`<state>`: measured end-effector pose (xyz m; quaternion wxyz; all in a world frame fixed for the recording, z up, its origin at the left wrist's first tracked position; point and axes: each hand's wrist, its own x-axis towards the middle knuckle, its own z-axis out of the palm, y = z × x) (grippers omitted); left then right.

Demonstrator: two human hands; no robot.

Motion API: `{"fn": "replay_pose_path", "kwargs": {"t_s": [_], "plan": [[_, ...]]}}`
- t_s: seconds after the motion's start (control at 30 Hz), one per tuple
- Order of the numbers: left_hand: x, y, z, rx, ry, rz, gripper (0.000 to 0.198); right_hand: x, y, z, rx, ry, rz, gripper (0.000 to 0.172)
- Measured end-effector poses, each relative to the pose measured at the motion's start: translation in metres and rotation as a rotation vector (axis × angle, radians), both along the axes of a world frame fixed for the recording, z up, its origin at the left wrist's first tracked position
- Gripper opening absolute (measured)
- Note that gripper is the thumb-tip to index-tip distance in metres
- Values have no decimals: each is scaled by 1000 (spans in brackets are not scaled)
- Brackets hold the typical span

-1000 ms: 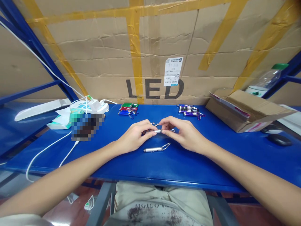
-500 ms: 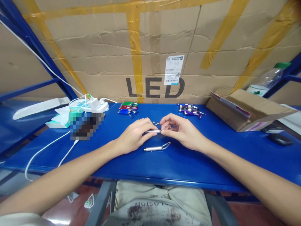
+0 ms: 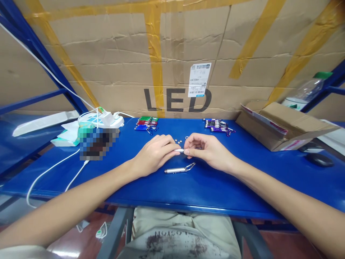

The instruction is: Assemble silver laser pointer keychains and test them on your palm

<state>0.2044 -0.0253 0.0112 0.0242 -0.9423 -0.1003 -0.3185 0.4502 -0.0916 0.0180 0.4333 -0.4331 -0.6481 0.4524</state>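
Note:
My left hand (image 3: 156,153) is closed in a pinch on the body of a slim silver keychain flashlight (image 3: 179,150), held level just above the table. The fingers of my right hand (image 3: 205,149) are closed on its right end. Part of a carabiner clip (image 3: 186,138) shows behind my right fingertips. Several small round button cells (image 3: 179,141) lie on the table just beyond my hands. Nearer to me rests a second silver flashlight (image 3: 175,170), its carabiner pointing right. My fingers hide most of the held one.
On the blue table (image 3: 172,194) lie green, red and blue flashlights (image 3: 147,123) at back left and dark and purple ones (image 3: 217,125) at back right. An open cardboard box (image 3: 283,126), a black mouse (image 3: 319,159), a power strip (image 3: 107,120) and a tissue pack (image 3: 70,135) stand at the sides.
My right hand has turned slightly at the flashlight's end, and a loop of the carabiner now shows behind it. My left hand stays almost in place.

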Motion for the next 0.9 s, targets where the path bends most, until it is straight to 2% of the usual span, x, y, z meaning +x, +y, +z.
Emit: {"fn": "replay_pose_path", "kwargs": {"t_s": [0.2,0.33,0.4,0.5,0.73,0.9], "plan": [[1,0,-1,-99,31,-7,30,5,-6,-2,302,-328,-26,14],[1,-1,-1,-110,37,-5,35,7,-12,0,516,-516,-36,11],[1,-1,-1,-114,39,-3,36,6,-14,1,541,-544,-44,10],[1,-1,-1,-124,37,-5,30,4,-13,2,448,-448,-45,9],[-1,-2,-1,7,50,-8,26,0,-2,1,11,16,64,35],[-1,-5,1,141,-11,-24,20,1,1,0,-283,223,110,48]]}}
